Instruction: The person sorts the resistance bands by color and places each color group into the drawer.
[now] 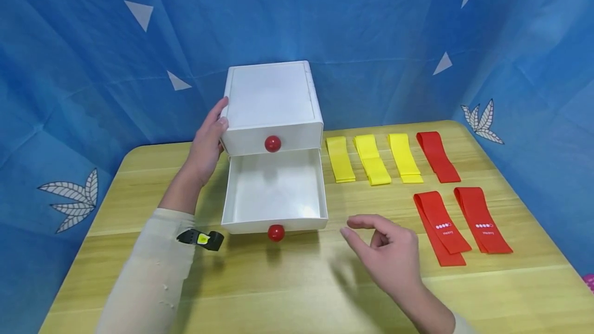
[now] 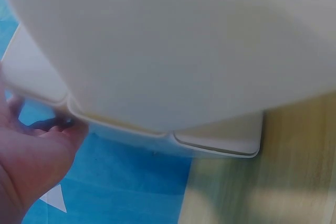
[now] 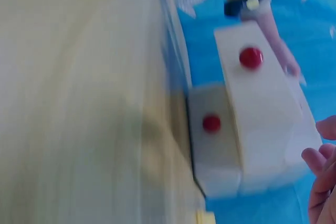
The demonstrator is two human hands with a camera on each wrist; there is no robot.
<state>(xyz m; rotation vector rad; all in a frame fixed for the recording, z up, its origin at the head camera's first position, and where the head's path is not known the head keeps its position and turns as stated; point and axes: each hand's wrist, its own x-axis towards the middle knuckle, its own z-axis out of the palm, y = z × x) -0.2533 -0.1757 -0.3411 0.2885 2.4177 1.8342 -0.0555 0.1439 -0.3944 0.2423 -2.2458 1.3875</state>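
A white drawer cabinet [image 1: 271,92] with round red knobs stands at the back of the table. Its middle drawer [image 1: 278,189] is pulled out, and nothing lies inside it. The top drawer is closed; in the right wrist view a closed lower drawer [image 3: 212,150] shows beneath the pulled-out one. My left hand [image 1: 204,151] rests against the cabinet's upper left side, thumb near the front corner. It also shows at the edge of the left wrist view [image 2: 37,156]. Right of the drawer, my right hand [image 1: 392,254] hovers above the table, thumb and index finger apart, holding nothing.
Three folded yellow resistance bands [image 1: 341,161] lie in a row right of the cabinet. A folded red band [image 1: 438,156] continues that row, and two more red bands [image 1: 482,220] marked "Heavy" lie in front. A blue curtain [image 1: 362,40] hangs behind the wooden table [image 1: 278,293].
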